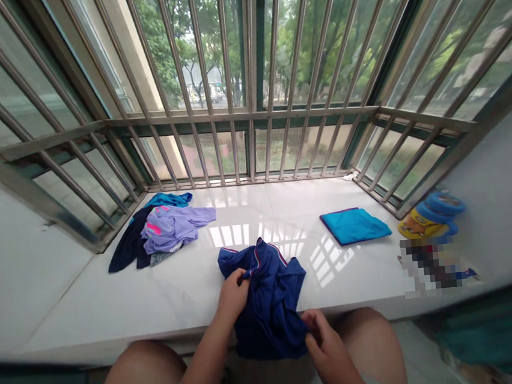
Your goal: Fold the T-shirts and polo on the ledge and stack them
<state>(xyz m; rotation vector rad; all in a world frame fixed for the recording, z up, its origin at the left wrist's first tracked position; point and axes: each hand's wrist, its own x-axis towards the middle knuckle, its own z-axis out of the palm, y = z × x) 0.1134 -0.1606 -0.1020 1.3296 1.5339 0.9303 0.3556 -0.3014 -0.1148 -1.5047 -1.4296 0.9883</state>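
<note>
Barred window [207, 58] fills upper half of frame, trees [336, 39] outside; metal bars [226, 68] run across front and both sides. White glossy sill [113, 308] spans the middle, bars reflected in it right of centre. Plain wall [17, 251] at left edge, another at right. Bare knees [138, 378] at bottom, left and right of centre, up against the sill's front edge.

Blue garment [270, 299], dark blue with white-and-red trim, at bottom centre: crumpled, upper part on sill, lower part past the front edge, between the knees. Loose clothes heap, left of centre on sill: lilac shirt [178, 226] with pink marks on top, black garment [127, 243] under it and out to the left, bright blue cloth [161, 200] behind, bit of grey fabric [159, 259] poking out in front.

Folded turquoise cloth [354, 226], dark edging, flat on sill right of centre, well apart from the heap. Yellow jar [435, 217], blue lid, at right by the wall. Pixelated item just in front of it, can't tell what.

Hands apart, both on blue garment: left hand [235, 293] pinching its upper left at the trim, right hand [324, 336] gripping its lower right edge. White scrap [350, 176] at far right sill corner, below bars.
</note>
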